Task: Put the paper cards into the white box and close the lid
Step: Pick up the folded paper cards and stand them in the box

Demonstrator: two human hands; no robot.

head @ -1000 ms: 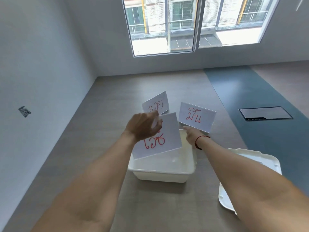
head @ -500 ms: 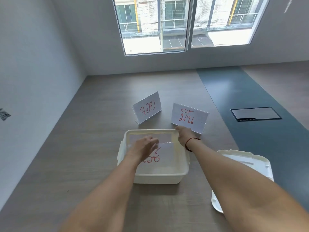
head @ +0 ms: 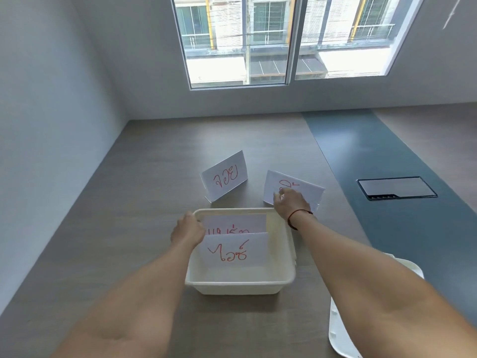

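Note:
The white box [head: 282, 282] sits open on the table in front of me. Two paper cards with red writing stand inside it, one [head: 236, 251] in front of the other [head: 233, 223]. My left hand [head: 187, 232] rests at the box's left rim beside these cards, holding nothing. Behind the box a folded card [head: 224, 177] stands upright on the table. To its right my right hand [head: 291, 204] grips another folded card [head: 307, 189], covering part of its writing. The white lid [head: 340, 334] lies at the lower right, partly hidden by my right forearm.
The grey wooden table [head: 142, 202] meets a white wall on the left and at the back under a window. A blue strip [head: 374, 228] runs down the right side, with a dark flap panel [head: 396, 187] set in it.
My left hand has lowered a card into the box and let go of it. My right hand has moved up from the box's far rim onto the right folded card.

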